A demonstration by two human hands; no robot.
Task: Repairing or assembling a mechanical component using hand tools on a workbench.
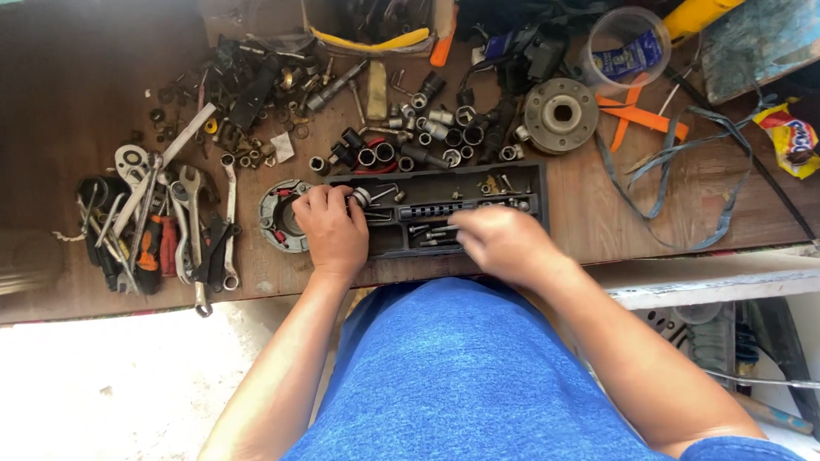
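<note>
A black socket-set tray [517,177] lies on the wooden bench in front of me, with bits and small parts in its slots. My left hand [331,229] rests at the tray's left end, fingers closed around a small metal socket [361,198]. My right hand [499,241] lies over the tray's lower middle, palm down, fingertips among the metal bits [433,231]; whether it grips one is hidden. A round clutch-like part [275,217] sits just left of my left hand.
Loose sockets [407,144] are scattered behind the tray. Wrenches and screwdrivers [169,225] lie at the left. A metal flange [560,114], orange strips [638,115], a clear plastic cup [624,50] and a grey strap [690,171] are at the right.
</note>
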